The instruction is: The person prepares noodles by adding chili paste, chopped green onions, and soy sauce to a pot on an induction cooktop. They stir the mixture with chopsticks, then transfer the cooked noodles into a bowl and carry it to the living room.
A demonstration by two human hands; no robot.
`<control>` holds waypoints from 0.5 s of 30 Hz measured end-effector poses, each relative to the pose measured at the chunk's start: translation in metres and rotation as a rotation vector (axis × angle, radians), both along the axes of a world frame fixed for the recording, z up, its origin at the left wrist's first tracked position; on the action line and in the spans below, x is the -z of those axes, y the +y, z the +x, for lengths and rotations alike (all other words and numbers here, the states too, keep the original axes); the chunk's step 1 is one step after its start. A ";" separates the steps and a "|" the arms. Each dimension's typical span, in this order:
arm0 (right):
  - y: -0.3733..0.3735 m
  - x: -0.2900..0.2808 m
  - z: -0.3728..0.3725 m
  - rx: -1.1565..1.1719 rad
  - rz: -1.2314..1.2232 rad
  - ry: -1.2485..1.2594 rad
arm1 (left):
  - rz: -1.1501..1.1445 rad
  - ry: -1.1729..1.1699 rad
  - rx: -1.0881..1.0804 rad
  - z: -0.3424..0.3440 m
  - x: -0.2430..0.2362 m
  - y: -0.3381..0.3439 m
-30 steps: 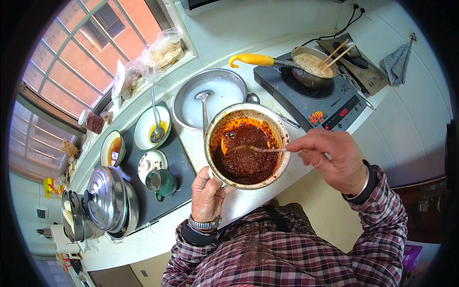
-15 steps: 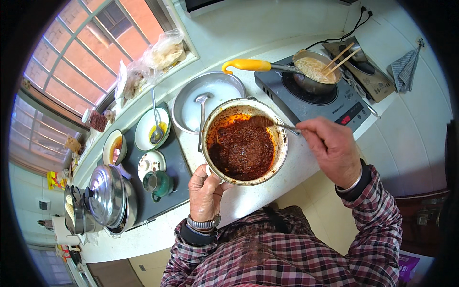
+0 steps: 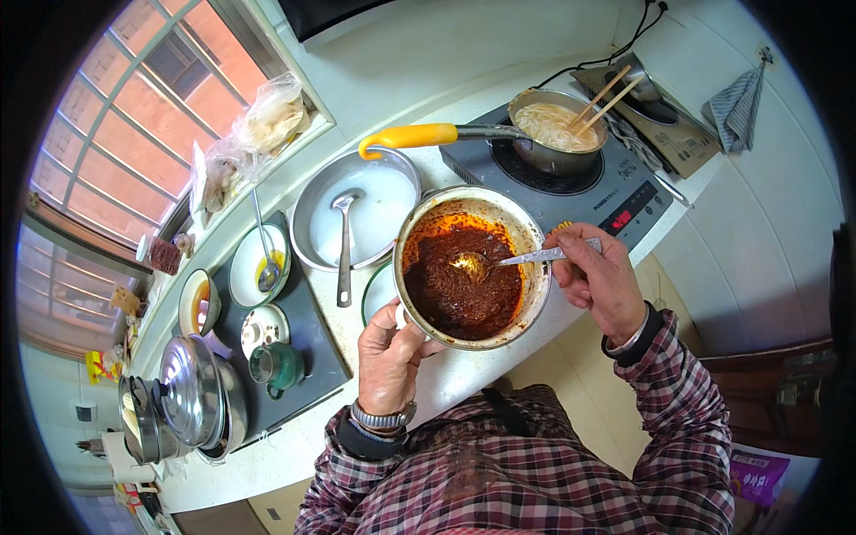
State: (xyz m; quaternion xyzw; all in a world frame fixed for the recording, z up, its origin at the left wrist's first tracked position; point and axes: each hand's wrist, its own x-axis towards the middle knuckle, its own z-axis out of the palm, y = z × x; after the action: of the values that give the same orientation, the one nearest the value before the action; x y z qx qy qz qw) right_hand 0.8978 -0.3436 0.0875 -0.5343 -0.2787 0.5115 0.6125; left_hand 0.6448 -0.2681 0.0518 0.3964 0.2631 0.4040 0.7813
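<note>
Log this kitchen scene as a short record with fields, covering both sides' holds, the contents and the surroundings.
Left grip: holding the pot by its white side handle
Right grip: holding the metal spoon by its patterned handle
Spoon bowl: in the pot, at the paste
Pot contents: dark red, oily paste
Induction cooktop: carries a yellow-handled saucepan
Saucepan contents: noodles, with chopsticks leaning in
Metal basin: cloudy white liquid, long-handled utensil across its rim
Person's left: green glass mug, domed metal lid
</note>
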 end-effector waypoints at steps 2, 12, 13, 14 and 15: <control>-0.003 0.001 0.006 0.040 -0.002 0.092 | 0.003 0.021 -0.003 0.008 0.001 0.001; -0.007 -0.014 0.039 0.213 0.085 0.164 | -0.110 -0.057 0.103 0.035 0.006 0.019; -0.006 -0.017 0.043 0.247 0.092 0.156 | -0.126 -0.064 0.117 0.039 0.004 0.022; -0.004 -0.018 0.047 0.233 0.104 0.149 | -0.144 -0.075 0.117 0.044 0.004 0.024; -0.002 -0.020 0.050 0.250 0.106 0.139 | -0.162 -0.085 0.117 0.049 0.002 0.026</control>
State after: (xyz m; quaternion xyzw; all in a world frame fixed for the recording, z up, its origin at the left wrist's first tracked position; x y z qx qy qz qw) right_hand 0.9482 -0.3460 0.1077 -0.4950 -0.1938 0.4515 0.7166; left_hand 0.6934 -0.2420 0.0499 0.3292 0.2382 0.3517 0.8434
